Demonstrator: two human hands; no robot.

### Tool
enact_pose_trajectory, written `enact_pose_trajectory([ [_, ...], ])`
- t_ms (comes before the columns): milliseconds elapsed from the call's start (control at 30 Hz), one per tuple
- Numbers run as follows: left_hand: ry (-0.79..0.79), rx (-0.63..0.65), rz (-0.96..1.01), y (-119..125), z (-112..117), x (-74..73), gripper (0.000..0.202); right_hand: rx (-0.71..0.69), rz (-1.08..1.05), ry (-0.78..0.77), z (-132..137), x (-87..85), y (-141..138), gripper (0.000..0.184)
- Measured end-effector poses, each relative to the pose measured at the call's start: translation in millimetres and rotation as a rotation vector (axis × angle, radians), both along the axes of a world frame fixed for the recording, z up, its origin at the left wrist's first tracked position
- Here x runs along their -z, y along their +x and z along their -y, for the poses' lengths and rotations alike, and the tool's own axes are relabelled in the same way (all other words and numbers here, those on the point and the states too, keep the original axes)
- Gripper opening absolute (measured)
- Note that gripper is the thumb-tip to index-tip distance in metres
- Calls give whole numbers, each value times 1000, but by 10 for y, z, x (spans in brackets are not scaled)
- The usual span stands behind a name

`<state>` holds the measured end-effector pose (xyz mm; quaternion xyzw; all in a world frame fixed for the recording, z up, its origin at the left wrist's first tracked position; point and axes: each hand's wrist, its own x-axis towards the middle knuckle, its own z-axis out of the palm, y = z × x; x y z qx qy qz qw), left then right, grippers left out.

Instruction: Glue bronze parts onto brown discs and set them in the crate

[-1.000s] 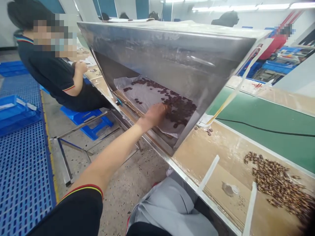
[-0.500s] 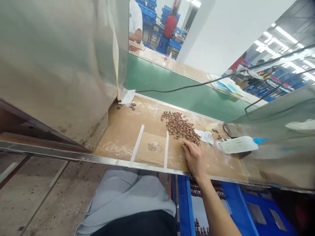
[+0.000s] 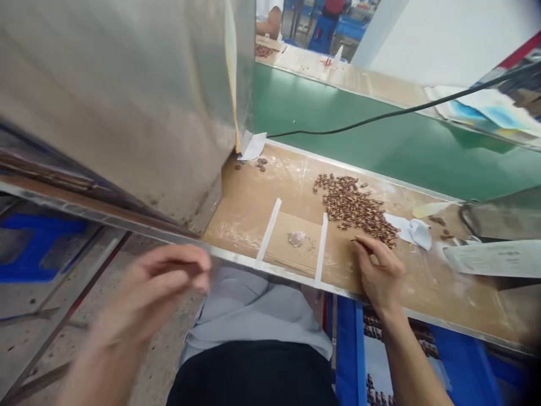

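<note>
My right hand (image 3: 380, 268) rests at the near side of a pile of small shiny brown-and-gold pieces (image 3: 355, 206). Its thumb and index finger are pinched on one small dark brown piece (image 3: 354, 241). My left hand (image 3: 169, 276) is in the air short of the bench's front edge, smeared by motion, its fingers bent; whether it holds anything is unclear. Between the hands lies a cardboard pad (image 3: 283, 242) flanked by two white tape strips. A small clear, glossy blob (image 3: 297, 239) sits on that pad beside several tiny specks.
Crumpled white paper (image 3: 416, 231) and a white bottle (image 3: 494, 256) lie right of the pile. A metal panel (image 3: 139, 101) stands at left. Behind runs a green belt (image 3: 338, 118), crossed by a black cable (image 3: 372, 120). Blue trays (image 3: 350, 344) sit below the bench. Another person's arm (image 3: 270, 25) shows across.
My left hand has come into view from the lower left. The view has swung, shifting the bench rightward. My right hand stays by the pile, and a small piece now shows at its fingertips.
</note>
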<state>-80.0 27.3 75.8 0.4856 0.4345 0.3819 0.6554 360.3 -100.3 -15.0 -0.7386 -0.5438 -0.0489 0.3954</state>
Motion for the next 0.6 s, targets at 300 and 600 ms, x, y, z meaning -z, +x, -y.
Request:
enact_pose_trajectory([
  [300, -480, 106, 602, 784, 216, 442, 24, -24, -84, -57, -73, -108, -129, 23],
  [600, -298, 28, 258, 1036, 209, 446, 18, -248, -845, -107, -54, -794, -1177, 9],
])
